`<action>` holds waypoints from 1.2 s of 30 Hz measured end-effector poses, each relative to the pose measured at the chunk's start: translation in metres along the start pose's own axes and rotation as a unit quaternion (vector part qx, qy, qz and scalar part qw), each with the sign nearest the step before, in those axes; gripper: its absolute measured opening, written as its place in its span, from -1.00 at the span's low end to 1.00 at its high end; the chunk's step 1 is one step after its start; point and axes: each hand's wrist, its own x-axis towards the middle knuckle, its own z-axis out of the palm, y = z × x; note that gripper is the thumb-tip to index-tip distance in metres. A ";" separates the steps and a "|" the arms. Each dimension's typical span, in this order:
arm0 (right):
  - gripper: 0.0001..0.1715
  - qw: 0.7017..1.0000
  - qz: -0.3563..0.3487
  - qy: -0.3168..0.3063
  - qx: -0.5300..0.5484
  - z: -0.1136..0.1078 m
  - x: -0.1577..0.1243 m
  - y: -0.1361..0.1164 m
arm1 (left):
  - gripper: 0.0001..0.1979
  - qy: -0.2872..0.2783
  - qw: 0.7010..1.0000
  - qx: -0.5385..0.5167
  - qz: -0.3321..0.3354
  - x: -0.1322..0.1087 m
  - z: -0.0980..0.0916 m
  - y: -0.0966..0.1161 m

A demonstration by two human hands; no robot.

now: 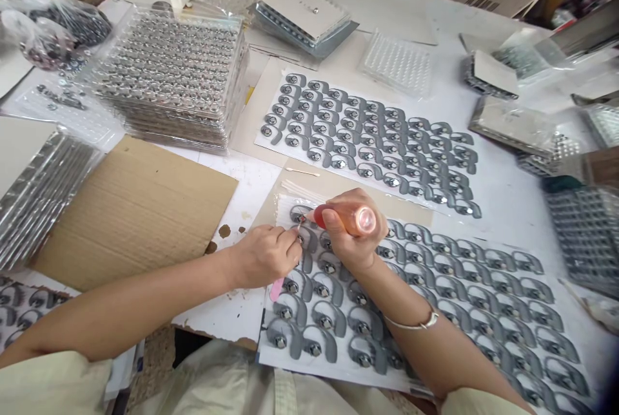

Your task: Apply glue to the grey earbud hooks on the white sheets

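Note:
My right hand (pixel 355 231) is wrapped round a translucent orange squeeze bottle (pixel 349 216) with a red cap end. The bottle lies tilted, its narrow tip pointing left at a grey curved piece with a shiny metal part (pixel 300 214) in the top left corner of the near sheet. My left hand (pixel 271 254) is closed in a pinch beside that piece. From below its fingers sticks the flat pink end of a slim tool (pixel 276 289); the rest is mostly hidden by the hand. Rows of similar grey pieces (pixel 325 321) cover the near sheet under my right forearm.
A second sheet of grey pieces (pixel 367 138) lies beyond. A tall stack of filled clear trays (pixel 164 73) stands back left, near brown cardboard (pixel 140 209). A cotton swab (pixel 303 172) lies between the sheets. More trays (pixel 585 234) line the right side.

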 end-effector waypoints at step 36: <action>-0.75 0.997 0.065 0.001 -0.039 -0.032 -0.030 -0.001 | -0.84 0.014 0.998 -0.067 -0.011 -0.002 0.002 -0.007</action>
